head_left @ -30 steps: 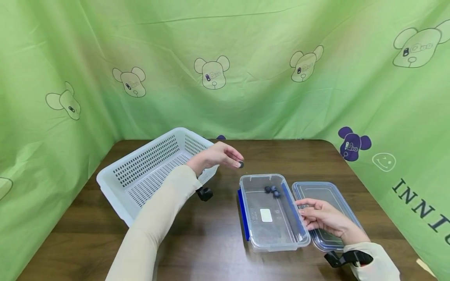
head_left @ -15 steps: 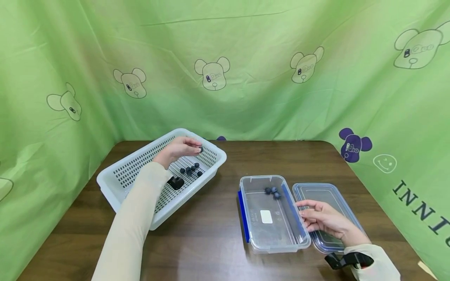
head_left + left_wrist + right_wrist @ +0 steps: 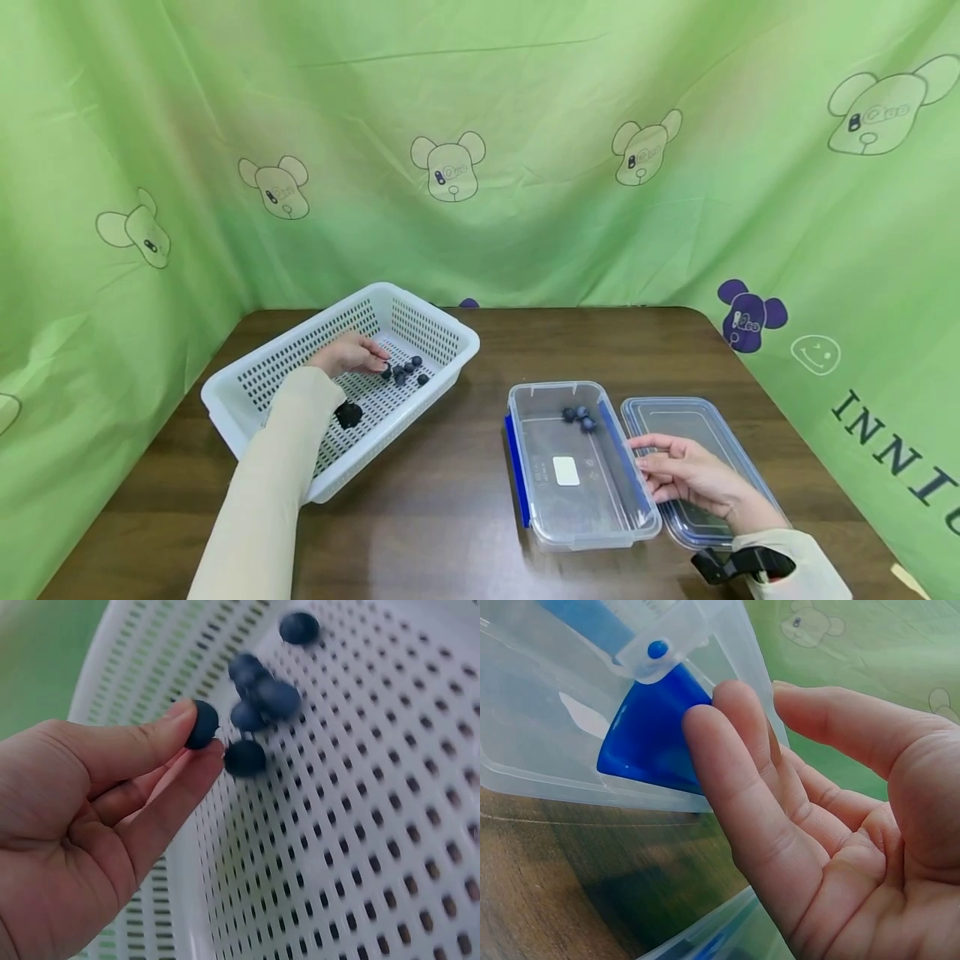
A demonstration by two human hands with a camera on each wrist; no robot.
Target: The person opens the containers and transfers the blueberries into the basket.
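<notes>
My left hand (image 3: 351, 353) is inside the white perforated basket (image 3: 457, 348). Between thumb and fingertips it pinches a blueberry (image 3: 202, 724), plain in the left wrist view. Several loose blueberries (image 3: 277, 697) lie on the basket floor just beyond the fingertips, one (image 3: 246, 757) right beside them. At the right, my right hand (image 3: 693, 475) has its fingers extended against the long side of a clear plastic container (image 3: 592, 533), next to a blue latch (image 3: 656, 735) that hangs down. Several blueberries (image 3: 587, 425) sit in the far end of that container.
A clear lid (image 3: 682, 412) lies on the wooden table (image 3: 427, 533) right of the container, partly under my right hand. A second blue latch (image 3: 516, 471) hangs on the container's left side. Behind the table hangs a green printed cloth (image 3: 540, 242).
My left hand has carried the blueberry leftward from near the container to over the basket, then lowered it among the berries there. My right hand has stayed at the container's side.
</notes>
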